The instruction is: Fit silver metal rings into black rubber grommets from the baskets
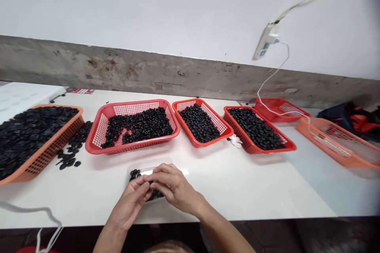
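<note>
My left hand [133, 198] and my right hand [175, 185] meet at the front middle of the table, fingertips pinched together. Between them shows a bit of a small black part [151, 183]; its exact shape is mostly hidden by the fingers. Both hands are over a shallow clear plastic tray [162, 161] that contains small black rounded parts [135, 173]. Fingers cover much of this tray. Just beyond it stands a red basket [133, 150] partly filled with black ring-shaped parts [148, 121].
Farther right are two red baskets [197, 143] of black parts, an orange-red basket [326, 144] and another red basket [280, 118]. An orange basket [50, 154] heaped with black discs stands left, loose pieces [69, 160] beside it. A white cable [274, 73] hangs from a power strip [263, 43].
</note>
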`<act>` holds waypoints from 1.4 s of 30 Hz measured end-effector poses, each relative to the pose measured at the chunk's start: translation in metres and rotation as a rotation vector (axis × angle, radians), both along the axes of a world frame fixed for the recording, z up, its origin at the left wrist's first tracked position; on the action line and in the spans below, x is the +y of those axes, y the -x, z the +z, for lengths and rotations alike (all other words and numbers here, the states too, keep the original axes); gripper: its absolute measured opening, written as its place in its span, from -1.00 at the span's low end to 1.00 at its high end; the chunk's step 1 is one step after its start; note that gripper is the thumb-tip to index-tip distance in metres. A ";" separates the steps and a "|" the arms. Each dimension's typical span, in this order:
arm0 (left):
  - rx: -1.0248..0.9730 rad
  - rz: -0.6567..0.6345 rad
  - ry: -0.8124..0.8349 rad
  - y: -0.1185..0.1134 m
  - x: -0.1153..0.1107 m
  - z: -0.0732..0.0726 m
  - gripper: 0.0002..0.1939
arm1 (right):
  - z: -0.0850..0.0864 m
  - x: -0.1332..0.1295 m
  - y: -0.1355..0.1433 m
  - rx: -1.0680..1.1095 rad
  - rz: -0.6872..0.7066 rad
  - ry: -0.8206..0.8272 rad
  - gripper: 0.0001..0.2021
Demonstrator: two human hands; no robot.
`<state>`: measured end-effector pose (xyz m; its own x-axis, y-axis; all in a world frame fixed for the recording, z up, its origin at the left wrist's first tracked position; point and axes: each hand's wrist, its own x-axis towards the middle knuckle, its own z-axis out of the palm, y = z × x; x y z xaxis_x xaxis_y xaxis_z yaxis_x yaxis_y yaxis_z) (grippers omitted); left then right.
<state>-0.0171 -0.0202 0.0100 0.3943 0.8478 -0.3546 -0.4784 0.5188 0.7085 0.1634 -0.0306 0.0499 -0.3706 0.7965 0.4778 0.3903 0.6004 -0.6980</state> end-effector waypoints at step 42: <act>0.291 0.023 -0.384 -0.009 -0.016 0.021 -0.44 | -0.012 -0.002 -0.012 -0.156 0.067 0.023 -0.65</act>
<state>-0.0084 -0.0358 0.0309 0.3046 0.9465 -0.1066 -0.2405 0.1847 0.9529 0.1753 -0.0323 0.0380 -0.4911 0.7779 0.3921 0.4547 0.6129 -0.6463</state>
